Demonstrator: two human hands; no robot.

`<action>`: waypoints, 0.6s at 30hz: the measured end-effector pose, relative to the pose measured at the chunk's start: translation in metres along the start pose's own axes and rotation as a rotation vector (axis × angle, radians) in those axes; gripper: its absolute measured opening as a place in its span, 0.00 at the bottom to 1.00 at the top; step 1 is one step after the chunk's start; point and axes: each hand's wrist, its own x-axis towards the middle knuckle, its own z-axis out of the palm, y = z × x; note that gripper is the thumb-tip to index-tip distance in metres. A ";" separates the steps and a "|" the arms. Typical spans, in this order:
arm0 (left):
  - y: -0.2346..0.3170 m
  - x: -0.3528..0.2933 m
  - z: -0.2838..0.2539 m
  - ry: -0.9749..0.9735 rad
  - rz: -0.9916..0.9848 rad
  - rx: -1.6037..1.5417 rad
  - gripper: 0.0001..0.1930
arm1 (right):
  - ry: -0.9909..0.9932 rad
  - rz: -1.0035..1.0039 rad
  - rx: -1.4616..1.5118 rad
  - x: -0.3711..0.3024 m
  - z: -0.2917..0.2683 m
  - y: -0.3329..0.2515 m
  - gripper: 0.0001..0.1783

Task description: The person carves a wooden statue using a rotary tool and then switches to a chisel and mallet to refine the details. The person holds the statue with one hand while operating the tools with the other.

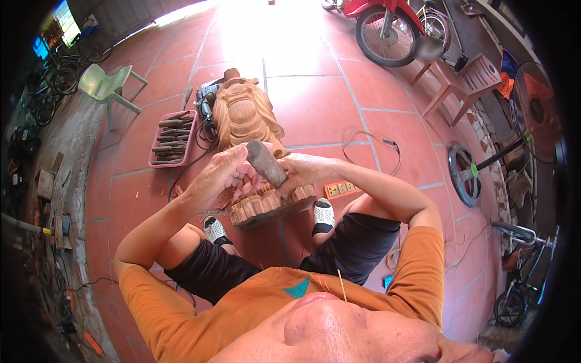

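A pink plastic tray of narrow, dark tools stood on the red tiled floor, left of the pale-brown carved wooden figure; small light wood chips lay near the figure's lower left, so carving seemed well under way; the left hand was bent at the figure's near end, fingers curled by the upper end of a thick grey-brown cylindrical block, though whether they gripped anything slim could not be told; the figure itself lay on its back on the floor, its round belly and draped folds already shaped, its wood bare of paint; the scalloped wooden base at its near end looked blockier and rougher, so judging by that, detailing and smoothing were probably left; the right hand, right of the figure's near end, grasped the block's lower end.
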 end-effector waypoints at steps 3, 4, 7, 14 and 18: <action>0.001 -0.002 0.000 -0.015 0.031 0.012 0.35 | -0.002 -0.018 0.002 0.000 0.001 -0.001 0.30; 0.001 -0.002 0.000 -0.013 0.036 0.017 0.35 | -0.010 -0.011 -0.001 0.001 0.001 -0.001 0.30; 0.004 -0.005 0.001 -0.009 0.048 0.045 0.35 | -0.018 -0.022 0.014 0.001 -0.001 -0.007 0.29; 0.006 -0.002 0.002 0.005 0.092 0.161 0.35 | -0.033 0.051 -0.030 0.000 -0.001 -0.009 0.28; 0.001 -0.003 -0.001 0.022 0.164 0.217 0.32 | -0.029 0.043 0.001 0.001 -0.001 -0.012 0.27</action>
